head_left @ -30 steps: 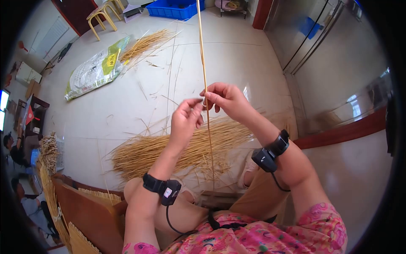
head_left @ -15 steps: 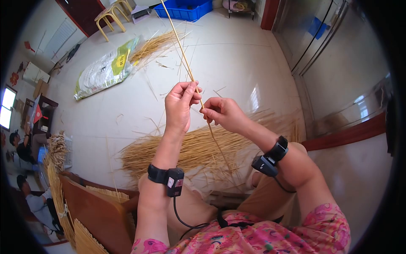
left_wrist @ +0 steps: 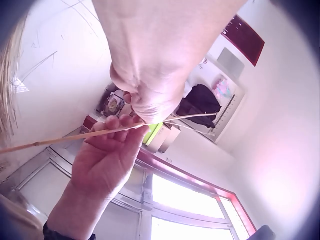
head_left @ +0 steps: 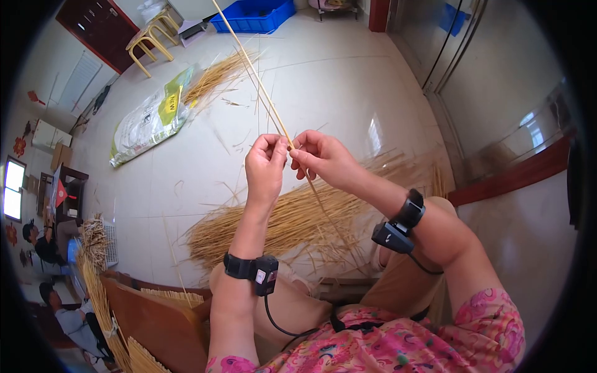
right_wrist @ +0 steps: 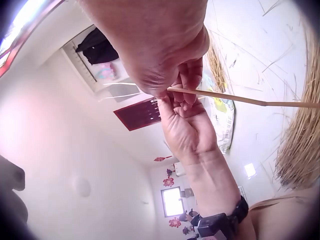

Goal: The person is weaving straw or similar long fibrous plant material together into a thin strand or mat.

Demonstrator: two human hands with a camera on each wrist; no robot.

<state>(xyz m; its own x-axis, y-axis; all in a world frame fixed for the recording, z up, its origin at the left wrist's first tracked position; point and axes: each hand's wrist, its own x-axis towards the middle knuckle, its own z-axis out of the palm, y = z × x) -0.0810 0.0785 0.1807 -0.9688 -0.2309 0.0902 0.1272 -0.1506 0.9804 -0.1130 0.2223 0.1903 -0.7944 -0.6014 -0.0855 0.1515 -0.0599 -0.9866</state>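
Observation:
A long, thin straw stalk [head_left: 267,99] runs slantwise through both hands, its top leaning away to the left. My left hand [head_left: 264,166] pinches it between thumb and curled fingers. Close against it on the right, my right hand [head_left: 324,160] also grips the stalk with thumb and fingertips. Two thin ends fork out beyond the fingers in both wrist views. The thicker length of the stalk [right_wrist: 240,98] runs down toward the floor, with a joint along it. The exact pinch point is hidden behind the fingers.
A heap of straw [head_left: 249,227] lies on the tiled floor below my hands. Farther off are a printed bag [head_left: 146,127] with more straw [head_left: 214,78], a blue crate [head_left: 255,17] and stools [head_left: 149,43]. A brown wooden panel [head_left: 152,317] stands at my left; people sit beyond.
The left hand, earlier beside the right with fingers at the stalk, took hold of it above the right hand; both have now drawn together. The stalk has tilted from nearly upright toward the left.

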